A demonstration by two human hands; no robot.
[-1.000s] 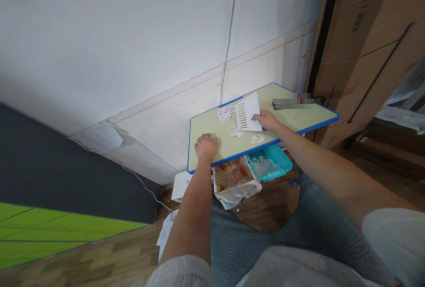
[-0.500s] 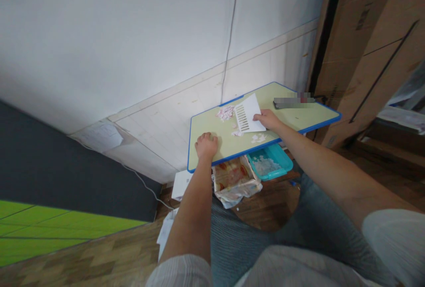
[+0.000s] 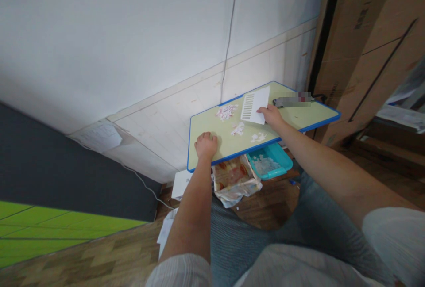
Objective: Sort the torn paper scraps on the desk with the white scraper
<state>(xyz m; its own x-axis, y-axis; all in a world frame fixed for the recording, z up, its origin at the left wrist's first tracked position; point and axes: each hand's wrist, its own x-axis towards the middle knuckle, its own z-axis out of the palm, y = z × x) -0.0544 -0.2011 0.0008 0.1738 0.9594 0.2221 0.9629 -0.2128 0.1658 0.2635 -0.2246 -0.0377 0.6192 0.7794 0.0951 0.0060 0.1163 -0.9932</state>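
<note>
My right hand [image 3: 272,115] grips the lower right edge of a flat white sheet [image 3: 262,100] with a row of slots along its left side. The sheet is held over the far part of a small pale green table [image 3: 229,147] with a blue rim. Near it on the table lie a pile of small white and pinkish pieces [image 3: 226,112], a smaller pile of white pieces [image 3: 237,128] and a few scattered white pieces [image 3: 259,137]. My left hand [image 3: 206,145] rests palm down on the table's left part, holding nothing, fingers loosely stretched.
A long grey device [image 3: 288,101], partly pixelated, lies on the table's right side. Below the front edge are a turquoise bin [image 3: 279,163] with whitish pieces inside and a lined box [image 3: 232,189]. A wall [image 3: 186,132] stands behind, tall cardboard [image 3: 358,48] to the right.
My right hand has lifted the slotted sheet and moved it away from me and slightly right, uncovering more of the middle pile. My left hand stays in place.
</note>
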